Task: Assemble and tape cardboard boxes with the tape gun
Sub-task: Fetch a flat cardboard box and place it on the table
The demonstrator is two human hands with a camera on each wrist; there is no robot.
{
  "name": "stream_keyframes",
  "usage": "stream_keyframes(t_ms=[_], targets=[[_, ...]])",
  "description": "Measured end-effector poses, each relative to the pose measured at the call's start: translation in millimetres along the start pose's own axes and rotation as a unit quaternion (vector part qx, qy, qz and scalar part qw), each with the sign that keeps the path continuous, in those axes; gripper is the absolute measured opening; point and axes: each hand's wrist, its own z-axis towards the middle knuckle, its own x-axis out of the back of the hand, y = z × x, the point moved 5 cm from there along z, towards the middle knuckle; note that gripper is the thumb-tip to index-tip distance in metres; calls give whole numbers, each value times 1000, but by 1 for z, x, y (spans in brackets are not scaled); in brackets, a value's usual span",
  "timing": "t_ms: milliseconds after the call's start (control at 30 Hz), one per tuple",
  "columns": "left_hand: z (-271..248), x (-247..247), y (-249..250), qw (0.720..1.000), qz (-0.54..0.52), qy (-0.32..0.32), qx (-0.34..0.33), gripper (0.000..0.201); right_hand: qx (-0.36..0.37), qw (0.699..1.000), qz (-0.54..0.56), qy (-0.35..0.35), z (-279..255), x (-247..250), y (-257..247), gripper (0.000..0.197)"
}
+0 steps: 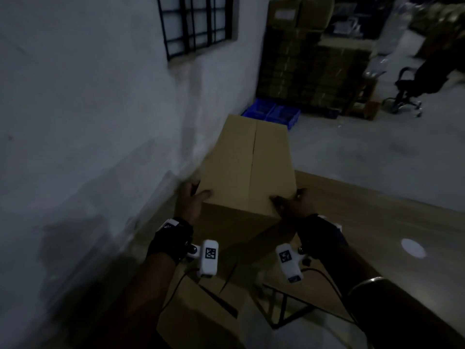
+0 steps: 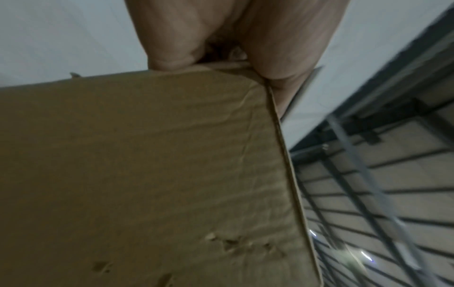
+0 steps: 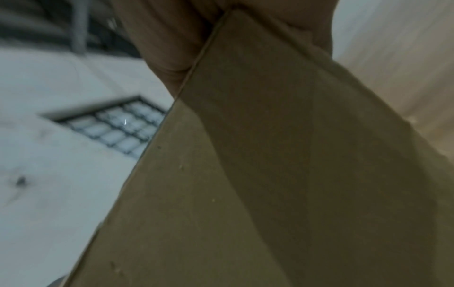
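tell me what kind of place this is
Probably a warehouse or packing room: stacked cartons stand against the far wall, blue crates sit on a bare concrete floor, and both hands hold a cardboard box.

Head camera looks forward and down over both forearms. Each wrist camera looks up along its hand, very close. All three views share the cardboard box [image 1: 247,167] and the barred window [image 1: 195,23].

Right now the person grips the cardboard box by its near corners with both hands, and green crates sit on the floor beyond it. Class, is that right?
Not quite: the crates are blue, as the head view shows. Both the left hand and right hand do grip the cardboard box by its near corners.
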Motion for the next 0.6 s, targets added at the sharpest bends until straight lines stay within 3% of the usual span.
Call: stream_keyframes(t_ms=[100,367,600], targets=[[-12,-47,17,999,-8,-43,-19,17,3,999,23,31,-2,54,6,81],[-63,-192,23,987,10,-156,-39,21,-2,991,3,137,-33,213,56,77],[-124,-310,8,978,39,-204,-4,41,-27,988,-11,153,-46,340,115,72]])
